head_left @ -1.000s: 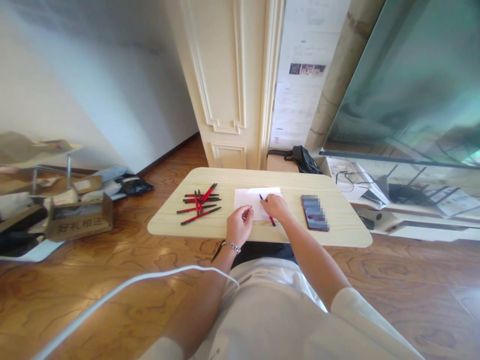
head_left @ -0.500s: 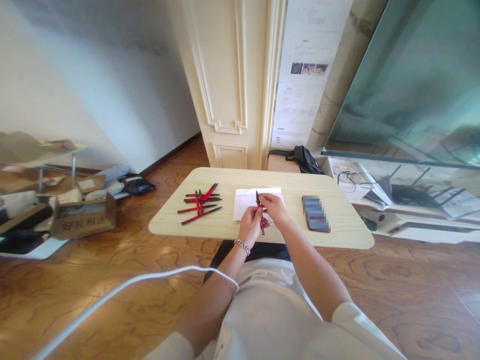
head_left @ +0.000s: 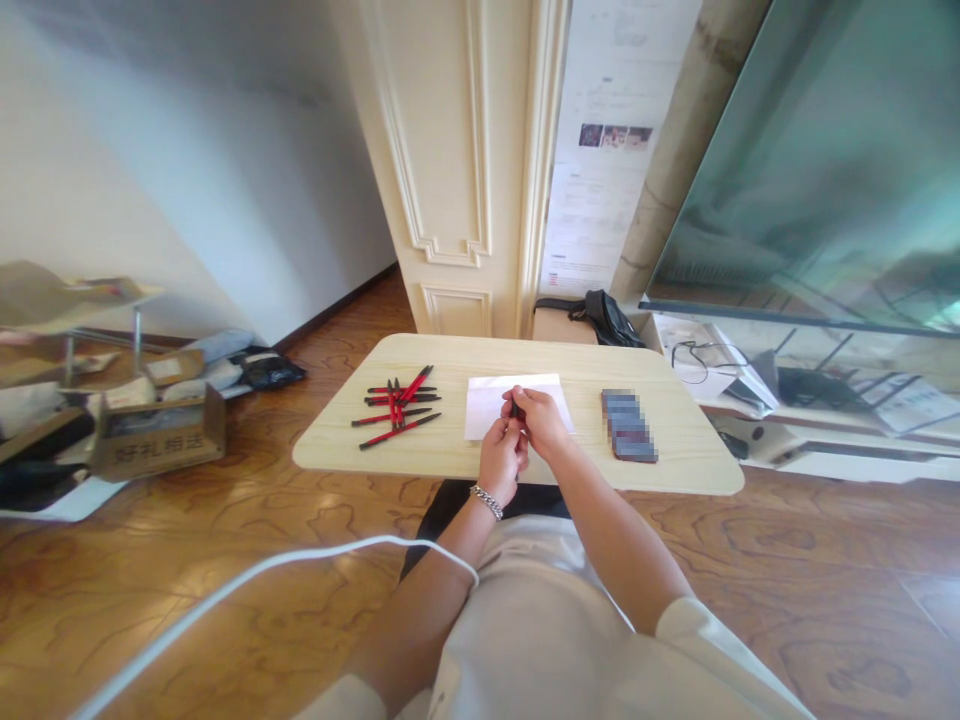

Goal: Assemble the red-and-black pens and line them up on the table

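Observation:
Over the front part of a white paper sheet (head_left: 481,400), my two hands meet around one pen (head_left: 516,408). My left hand (head_left: 502,455) is closed about its lower part, with a chain bracelet on that wrist. The fingers of my right hand (head_left: 538,418) pinch the dark upper end. Most of the pen's body is hidden by the fingers. To the left, several red and black pens (head_left: 397,405) lie crossed over one another in a loose pile on the pale wooden table (head_left: 337,450).
A phone (head_left: 628,425), its screen blurred out, lies at the table's right side. A white cable (head_left: 300,553) runs from my left arm toward the lower left. Beyond the table are a black bag (head_left: 604,318), an open cardboard box (head_left: 161,440) and a panelled door (head_left: 442,150).
My right hand has closed over the pen's upper end, which stuck out visibly before. Both hands have drawn closer together. The view has shifted slightly; the pile has not changed.

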`<control>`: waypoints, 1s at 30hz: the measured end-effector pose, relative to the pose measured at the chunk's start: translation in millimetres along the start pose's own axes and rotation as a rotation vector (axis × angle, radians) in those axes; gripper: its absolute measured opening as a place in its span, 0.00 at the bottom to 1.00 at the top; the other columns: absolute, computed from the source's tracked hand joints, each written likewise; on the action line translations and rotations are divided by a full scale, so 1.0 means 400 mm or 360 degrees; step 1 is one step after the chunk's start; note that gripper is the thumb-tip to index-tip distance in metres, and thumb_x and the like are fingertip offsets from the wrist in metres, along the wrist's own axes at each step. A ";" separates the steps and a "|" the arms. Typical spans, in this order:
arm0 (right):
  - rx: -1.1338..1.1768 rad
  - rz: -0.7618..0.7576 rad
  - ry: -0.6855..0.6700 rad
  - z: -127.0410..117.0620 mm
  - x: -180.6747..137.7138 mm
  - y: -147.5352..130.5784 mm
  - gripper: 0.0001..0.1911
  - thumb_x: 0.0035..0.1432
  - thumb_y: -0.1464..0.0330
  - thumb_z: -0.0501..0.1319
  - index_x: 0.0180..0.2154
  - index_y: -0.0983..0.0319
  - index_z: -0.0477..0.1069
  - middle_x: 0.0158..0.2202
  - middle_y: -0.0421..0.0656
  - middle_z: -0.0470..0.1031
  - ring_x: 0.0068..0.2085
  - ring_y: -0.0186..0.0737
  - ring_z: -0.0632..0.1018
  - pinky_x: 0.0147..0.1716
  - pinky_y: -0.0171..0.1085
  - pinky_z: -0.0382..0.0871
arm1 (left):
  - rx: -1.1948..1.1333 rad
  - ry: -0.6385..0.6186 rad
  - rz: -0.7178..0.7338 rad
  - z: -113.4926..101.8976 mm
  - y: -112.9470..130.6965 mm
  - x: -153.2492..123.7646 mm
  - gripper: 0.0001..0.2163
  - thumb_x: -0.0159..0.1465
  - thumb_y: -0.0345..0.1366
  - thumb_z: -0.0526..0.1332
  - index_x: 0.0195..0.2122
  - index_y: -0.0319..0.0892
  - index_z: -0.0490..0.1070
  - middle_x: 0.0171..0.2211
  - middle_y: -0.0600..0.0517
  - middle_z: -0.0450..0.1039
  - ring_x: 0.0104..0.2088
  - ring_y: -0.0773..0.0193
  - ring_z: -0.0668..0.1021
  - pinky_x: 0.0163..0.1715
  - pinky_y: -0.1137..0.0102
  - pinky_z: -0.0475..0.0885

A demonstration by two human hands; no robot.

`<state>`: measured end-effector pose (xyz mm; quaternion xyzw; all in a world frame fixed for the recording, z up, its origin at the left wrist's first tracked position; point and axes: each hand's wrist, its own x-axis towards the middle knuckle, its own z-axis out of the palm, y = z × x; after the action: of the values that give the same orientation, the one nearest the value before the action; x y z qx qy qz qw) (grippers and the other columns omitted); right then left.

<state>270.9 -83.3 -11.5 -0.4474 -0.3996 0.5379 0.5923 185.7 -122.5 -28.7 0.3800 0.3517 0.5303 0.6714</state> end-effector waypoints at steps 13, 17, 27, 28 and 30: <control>-0.0073 0.0130 -0.0116 -0.044 -0.008 -0.003 0.20 0.51 0.54 0.61 0.38 0.62 0.72 0.35 0.46 0.77 0.25 0.32 0.73 0.22 0.32 0.65 | 0.0039 -0.0105 0.0028 -0.026 -0.009 0.022 0.17 0.56 0.49 0.64 0.25 0.38 0.65 0.21 0.55 0.66 0.17 0.75 0.66 0.15 0.77 0.55; -0.0227 0.0061 0.0073 -0.051 0.000 0.003 0.21 0.47 0.55 0.66 0.38 0.62 0.70 0.30 0.43 0.76 0.24 0.31 0.72 0.23 0.31 0.66 | 0.0007 -0.0122 0.0025 -0.032 -0.010 0.026 0.16 0.56 0.48 0.64 0.29 0.38 0.67 0.22 0.54 0.67 0.18 0.75 0.66 0.15 0.77 0.55; -0.0295 0.0020 0.0110 -0.063 0.004 0.012 0.21 0.45 0.55 0.67 0.36 0.62 0.71 0.30 0.42 0.75 0.30 0.34 0.75 0.26 0.31 0.67 | 0.0000 -0.0142 0.0038 -0.036 -0.015 0.030 0.16 0.56 0.47 0.64 0.37 0.38 0.68 0.22 0.56 0.66 0.18 0.75 0.66 0.15 0.78 0.54; -0.0299 0.0010 0.0112 -0.063 0.004 0.012 0.20 0.44 0.56 0.68 0.36 0.63 0.71 0.29 0.42 0.75 0.29 0.34 0.75 0.27 0.31 0.67 | 0.0009 -0.0133 0.0033 -0.035 -0.015 0.030 0.17 0.56 0.46 0.64 0.37 0.38 0.67 0.22 0.56 0.66 0.18 0.75 0.66 0.15 0.78 0.54; -0.0260 0.0023 0.0044 -0.062 0.003 0.012 0.19 0.45 0.57 0.67 0.35 0.63 0.72 0.30 0.42 0.76 0.30 0.34 0.75 0.28 0.32 0.68 | 0.0017 -0.0116 0.0023 -0.035 -0.014 0.030 0.16 0.56 0.46 0.64 0.37 0.39 0.67 0.21 0.56 0.66 0.17 0.75 0.66 0.15 0.78 0.54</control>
<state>293.5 -84.5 -23.2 -0.5047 -0.4306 0.5015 0.5553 178.3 -109.8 -40.8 0.4051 0.3272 0.5190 0.6779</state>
